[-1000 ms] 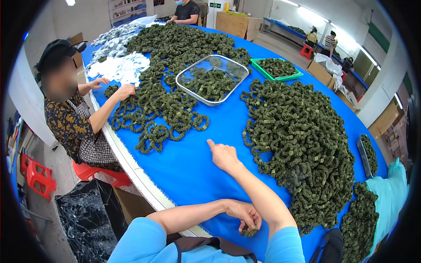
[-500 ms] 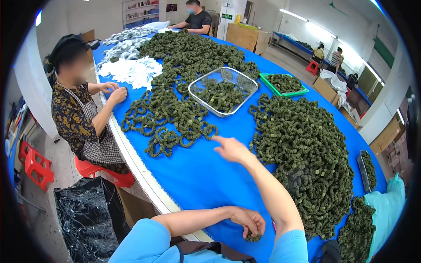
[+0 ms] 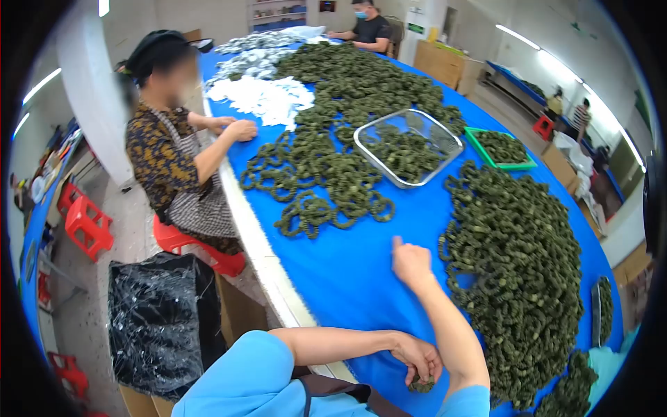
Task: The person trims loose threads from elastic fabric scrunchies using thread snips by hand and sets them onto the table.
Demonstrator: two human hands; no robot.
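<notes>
My left hand [image 3: 417,358] is low on the blue cloth, close to my body, with its fingers curled over a dark green ruffled ring [image 3: 421,383], like a scrunchie. Much of that ring is hidden under the fingers. My right hand [image 3: 411,264] reaches forward over bare blue cloth, index finger stretched out and the other fingers bent, with nothing visible in it. A large heap of the same ruffled rings [image 3: 517,278] lies just right of my right hand. Beyond it, looser rings [image 3: 323,177] are spread on the cloth.
A wire-mesh basket [image 3: 410,185] and a green tray [image 3: 517,165] hold more rings. White pieces [image 3: 260,99] lie at the far left. A co-worker [image 3: 163,153] sits at the left edge, near a black-lined box [image 3: 156,306]. Another person [image 3: 372,31] sits at the far end.
The view has turned left, so the scene sits further right. My right hand has drawn back from the loose rings, index finger still out. My left hand keeps hold of its ring.
</notes>
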